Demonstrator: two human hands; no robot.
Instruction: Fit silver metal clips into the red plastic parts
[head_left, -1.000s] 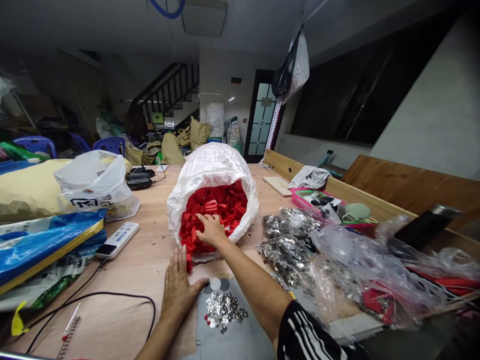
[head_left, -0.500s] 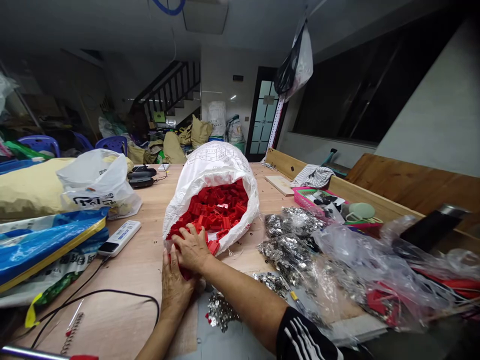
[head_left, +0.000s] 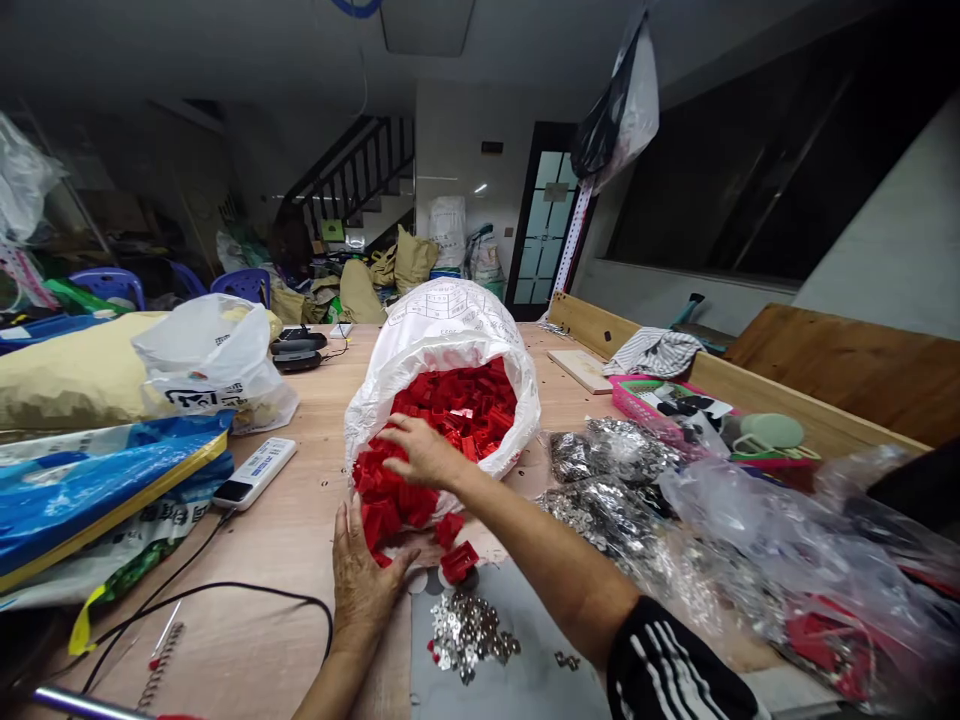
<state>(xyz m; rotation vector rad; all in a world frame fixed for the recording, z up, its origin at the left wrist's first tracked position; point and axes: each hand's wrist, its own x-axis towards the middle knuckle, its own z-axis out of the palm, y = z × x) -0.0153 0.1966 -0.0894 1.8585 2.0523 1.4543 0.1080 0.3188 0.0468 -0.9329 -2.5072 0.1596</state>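
A white woven sack (head_left: 457,315) lies on its side on the table, its mouth facing me and full of red plastic pieces (head_left: 386,490). Some of the pieces spill over the lower lip. My right hand (head_left: 424,455) reaches across the mouth, fingers spread over the pieces, gripping none that I can see. Below the spill, my left hand (head_left: 367,580) rests with fingers apart, cupped against the lowest pieces. One loose red piece (head_left: 459,562) sits on the grey mat (head_left: 442,695), near a pile of small shiny metal parts (head_left: 471,632).
Clear bags of metal parts (head_left: 600,460) lie to the right, with a pink basket (head_left: 637,402) behind them. On the left are a white power strip (head_left: 256,472), a black cable (head_left: 247,588), a blue bag (head_left: 112,490) and a white plastic bag (head_left: 210,360).
Red pieces have come out over the sack's lip toward my left hand. My right hand has lifted away from my left and moved back over the mouth. The view has shifted slightly left.
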